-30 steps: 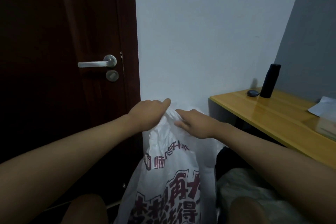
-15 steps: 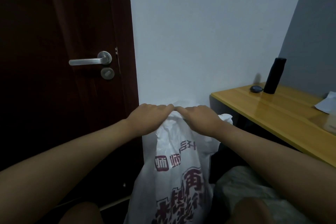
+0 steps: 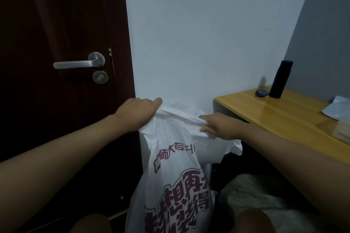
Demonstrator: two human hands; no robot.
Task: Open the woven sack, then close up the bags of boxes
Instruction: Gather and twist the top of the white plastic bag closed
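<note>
We grip the white printed bag by its top, left hand and right hand fingers curled on plastic, between a dark door and the desk bearing a black bottle.

1. The white plastic bag bears dark red Chinese print: a small upper line reading partly "师大" (the rest is creased).
2. Below, large characters include "想再" and "得"; others are unclear.

White bag looking thin crinkled plastic, slightly shiny; desk showing glossy yellow wood; door handle appearing brushed metal; bottle looking matt black.
</note>
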